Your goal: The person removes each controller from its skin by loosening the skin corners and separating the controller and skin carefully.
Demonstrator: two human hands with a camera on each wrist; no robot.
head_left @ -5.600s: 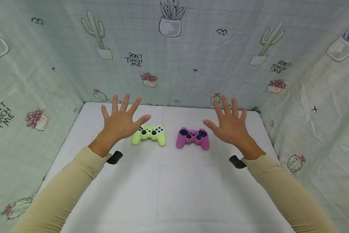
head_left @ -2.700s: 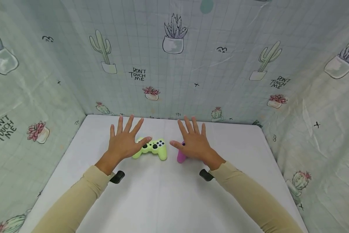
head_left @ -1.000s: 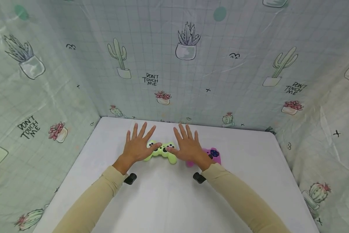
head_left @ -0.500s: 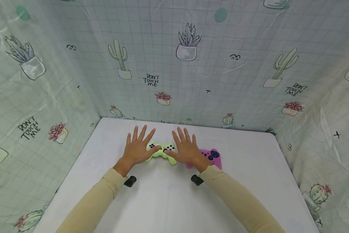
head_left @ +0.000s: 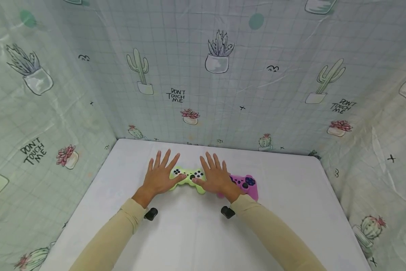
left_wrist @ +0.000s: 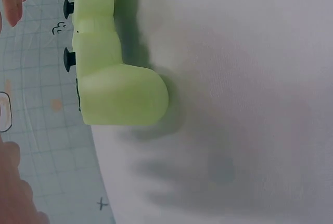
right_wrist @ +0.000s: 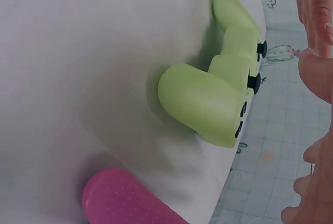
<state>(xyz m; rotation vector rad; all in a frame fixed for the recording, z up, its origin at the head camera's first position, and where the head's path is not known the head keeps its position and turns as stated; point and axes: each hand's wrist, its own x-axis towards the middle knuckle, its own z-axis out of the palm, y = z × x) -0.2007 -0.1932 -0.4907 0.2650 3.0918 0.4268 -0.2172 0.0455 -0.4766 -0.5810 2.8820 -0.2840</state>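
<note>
A lime-green game controller lies on the white table, its black thumbsticks facing up. My left hand is spread flat above its left side, the thumb crossing over the buttons in the head view. From the other side my right hand spreads over the gap between the two controllers. Its thumb overlaps the green one's right half. To the right lies a pink-purple game controller, partly hidden behind my right hand and wrist. Both wrist views show the fingers raised over the green controller, holding nothing.
The white table meets a cloth backdrop printed with cacti and potted plants, which also hangs at both sides. A black wrist camera sits under my left wrist and another black camera under my right.
Over the last seconds my right hand has come left from beyond the pink controller to the green one. In the last half second both hands barely shift. The controllers stay on the table.
</note>
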